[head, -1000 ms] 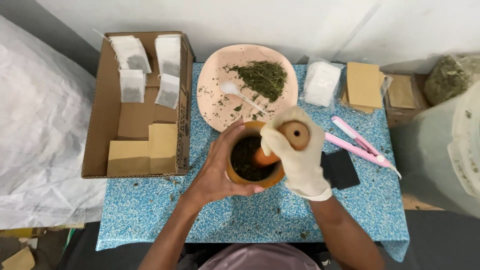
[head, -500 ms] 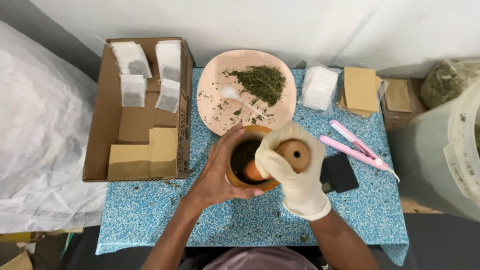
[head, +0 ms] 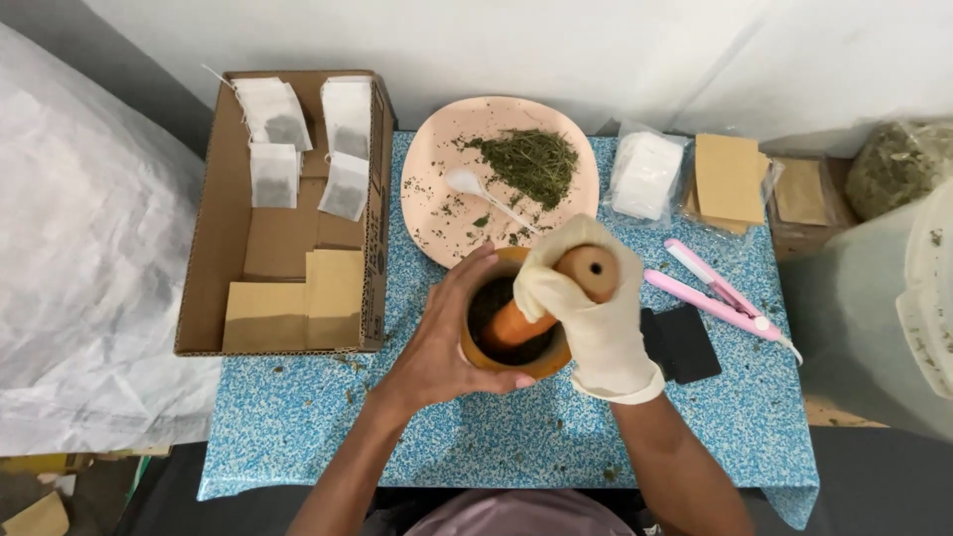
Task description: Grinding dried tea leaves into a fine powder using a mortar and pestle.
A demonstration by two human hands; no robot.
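Note:
A wooden mortar (head: 496, 347) sits near the middle of the blue speckled table (head: 298, 437), with dark ground herb inside. My bare left hand (head: 442, 347) wraps around its left side and front rim. My right hand (head: 586, 308), in a cream glove, grips a wooden pestle (head: 586, 270) whose lower end rests in the bowl. The pestle leans up toward the right. Just behind the mortar lies a pink plate (head: 437, 159) holding dried green herbs (head: 531, 164) and a white spoon (head: 476, 189).
A cardboard box (head: 213, 298) at the left holds several filled tea bags (head: 273, 174) and brown envelopes (head: 298, 298). White bags in plastic (head: 645, 174), tan envelopes (head: 728, 179), a pink sealer tool (head: 715, 293) and a black pad (head: 685, 342) lie at the right. A white bin (head: 893, 318) stands beside the table.
The pestle's top has swung around to the right and back while both hands kept their hold. The view has shifted slightly.

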